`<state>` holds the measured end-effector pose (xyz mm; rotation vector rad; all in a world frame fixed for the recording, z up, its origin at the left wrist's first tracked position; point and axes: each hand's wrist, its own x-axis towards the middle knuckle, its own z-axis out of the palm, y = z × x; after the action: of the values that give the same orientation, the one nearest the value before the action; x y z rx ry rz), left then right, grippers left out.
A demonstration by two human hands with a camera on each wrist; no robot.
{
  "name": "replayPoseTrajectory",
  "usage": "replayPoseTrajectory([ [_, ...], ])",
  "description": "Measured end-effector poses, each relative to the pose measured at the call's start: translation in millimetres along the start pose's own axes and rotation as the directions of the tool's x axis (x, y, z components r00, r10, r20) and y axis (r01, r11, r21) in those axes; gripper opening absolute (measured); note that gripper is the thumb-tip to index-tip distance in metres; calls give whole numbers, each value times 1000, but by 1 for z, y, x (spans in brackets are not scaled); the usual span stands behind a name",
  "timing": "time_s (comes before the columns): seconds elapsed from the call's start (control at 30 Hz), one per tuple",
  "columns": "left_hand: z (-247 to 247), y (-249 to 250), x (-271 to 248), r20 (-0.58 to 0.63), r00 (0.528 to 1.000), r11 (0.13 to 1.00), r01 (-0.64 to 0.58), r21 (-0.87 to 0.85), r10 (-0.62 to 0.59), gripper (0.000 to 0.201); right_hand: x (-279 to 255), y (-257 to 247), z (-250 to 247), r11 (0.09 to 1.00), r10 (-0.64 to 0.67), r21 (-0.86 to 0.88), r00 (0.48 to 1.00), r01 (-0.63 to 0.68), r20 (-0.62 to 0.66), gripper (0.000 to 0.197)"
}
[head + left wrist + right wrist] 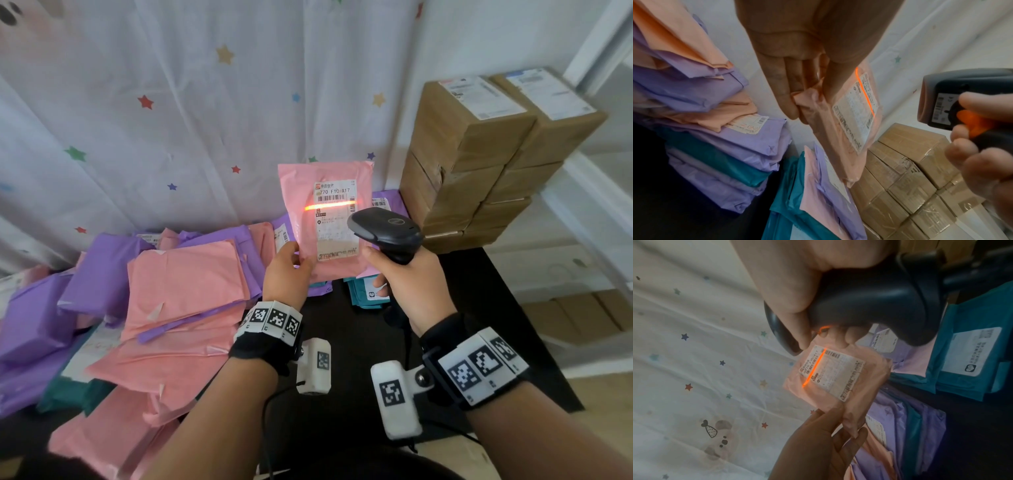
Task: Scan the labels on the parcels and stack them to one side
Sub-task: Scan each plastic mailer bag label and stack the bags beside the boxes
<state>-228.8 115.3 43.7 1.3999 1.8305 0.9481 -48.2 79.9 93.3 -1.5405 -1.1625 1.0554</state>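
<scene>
Head view: flat pink plastic mailer parcel (325, 219) held upright above the black tabletop (346, 342), white printed shipping label (336, 221) facing the camera, pinched at its lower left corner by the left hand (286, 274). Dark grey handheld barcode scanner (385, 231) grasped by its handle in the right hand (412, 286), head aimed at the label from just beside the parcel's right edge. Orange-red scan line (330, 206) lying across the label just under the top barcode. Loose heap of pink, purple and teal mailer bags (154, 308) spread at left; stack of brown taped cardboard boxes (479, 164) at right, against the white star-printed curtain (188, 102).

Left wrist view (parcel seen nearly edge-on): thumb in front of the pink corner, fingers (784, 91) behind it, the plastic bunched between them; orange trigger (972, 125) of the scanner under a right-hand finger, hidden from the head camera.

Right wrist view: scanner handle (869, 305) wrapped by curled fingers, scan line running the label's width, and a teal mailer with white label (970, 353) lying flat on the table beyond, only partly seen from the head.
</scene>
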Motion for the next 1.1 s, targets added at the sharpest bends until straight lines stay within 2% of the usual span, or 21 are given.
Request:
replayPoseTrajectory([
  [0.27,9,-5,8,8,1000,1000,15,13,-15,9,9,7,-5,999,-12,41,999,14,-49,11],
  [0.43,17,-2,18,36,999,998,18,53,-20,6,18,14,-8,999,4,35,997,-2,-75,20],
  [0.6,41,17,36,68,994,996,89,3,-89,28,29,25,-22,998,61,42,993,-57,-102,23],
  [0.8,85,41,61,44,984,984,175,-25,-173,29,44,42,-50,993,113,-3,980,-115,-166,16],
  [0.9,105,47,67,58,986,986,154,62,-158,25,50,47,-61,992,121,-17,975,-126,-185,15],
  [1.1,120,46,70,145,984,946,54,321,-106,36,59,51,-70,993,113,-2,978,-115,-177,17],
])
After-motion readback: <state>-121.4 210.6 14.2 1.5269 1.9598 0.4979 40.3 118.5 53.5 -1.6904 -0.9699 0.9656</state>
